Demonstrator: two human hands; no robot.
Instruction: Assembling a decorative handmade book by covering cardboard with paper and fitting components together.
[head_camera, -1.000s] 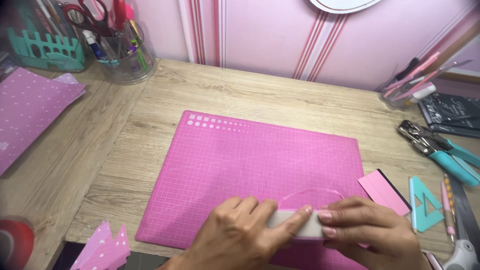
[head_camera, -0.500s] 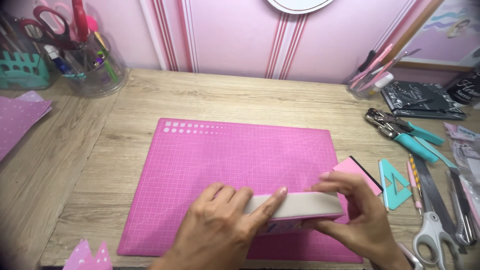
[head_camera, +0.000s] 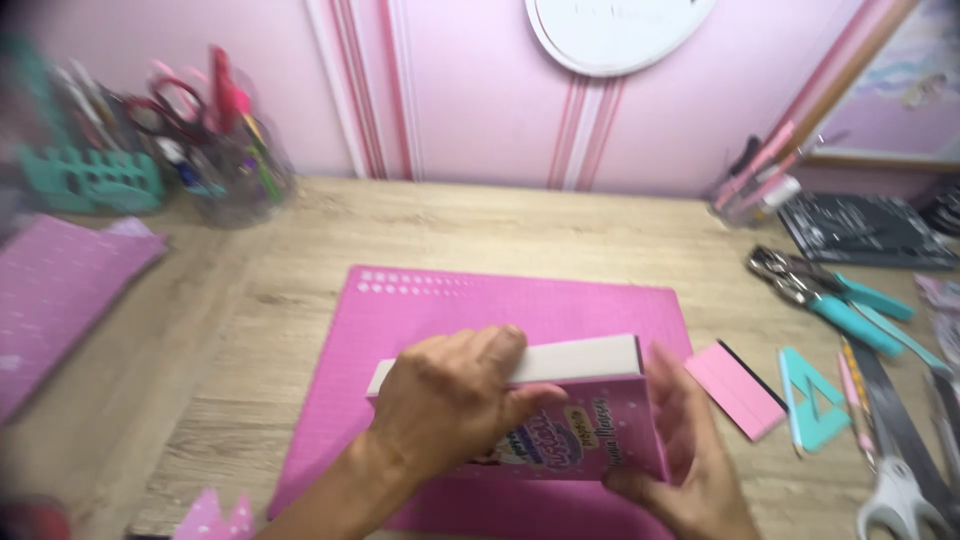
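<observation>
While both hands grip it, the left hand (head_camera: 450, 410) over its top and the right hand (head_camera: 680, 455) cupping its end, the pink book (head_camera: 570, 430) stands on edge above the cutting mat (head_camera: 420, 310), lifted, not yet laid down or opened.

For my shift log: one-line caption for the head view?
Both hands, left hand and right hand, hold a pink box above a pink cutting mat.

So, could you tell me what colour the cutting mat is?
Pink, with a faint grid: cutting mat, head view.
</observation>
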